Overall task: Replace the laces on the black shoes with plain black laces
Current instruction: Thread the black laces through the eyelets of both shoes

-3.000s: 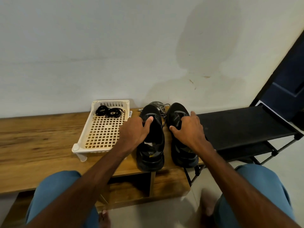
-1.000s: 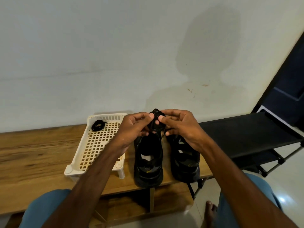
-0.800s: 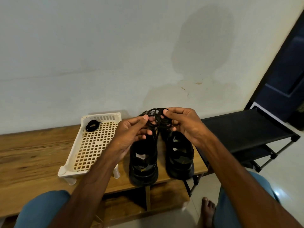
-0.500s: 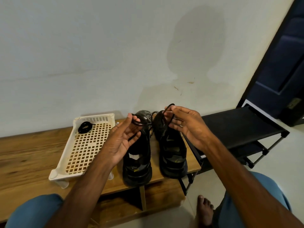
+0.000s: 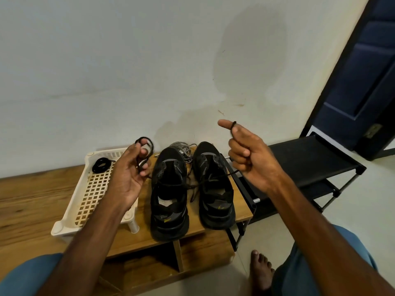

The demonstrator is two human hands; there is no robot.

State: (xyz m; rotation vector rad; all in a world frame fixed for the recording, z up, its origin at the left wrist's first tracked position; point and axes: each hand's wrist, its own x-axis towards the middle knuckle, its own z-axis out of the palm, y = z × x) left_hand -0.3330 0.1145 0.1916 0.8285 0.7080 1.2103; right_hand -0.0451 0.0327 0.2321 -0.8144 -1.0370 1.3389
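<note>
1. Two black shoes stand side by side on the wooden counter (image 5: 32,199), toes toward the wall (image 5: 128,60) at 12 o'clock: left shoe (image 5: 168,189) and right shoe (image 5: 215,184).
2. The left hand (image 5: 128,180) is raised at the left shoe's 10 o'clock, with the palm turned toward us. Its grip is closed, fingers and thumb curled round several loops of the black lace (image 5: 143,137). The loops stick out past the fingertips toward 12 o'clock.
3. The right hand (image 5: 252,161) is raised at the right shoe's 1 o'clock. The index finger points straight out toward 10 o'clock with a turn of the lace round it. The other fingers are curled tight into the palm, and a strand comes out beneath them.
4. That strand runs slack toward 8 o'clock across the right shoe's opening. One end hangs in the gap between the shoes.
5. A white basket (image 5: 71,199) sits just beside the left shoe at 9 o'clock. A spare coil (image 5: 102,164) of black lace lies in its 11 o'clock corner.
6. Patterned laces (image 5: 184,149), black and white, lie heaped at 12 o'clock behind the toes.
7. A black rack (image 5: 310,159) stands at the counter's 3 o'clock. A dark door (image 5: 363,82) shows at 2 o'clock. A bare foot (image 5: 260,272) is on the floor at 5 o'clock.
</note>
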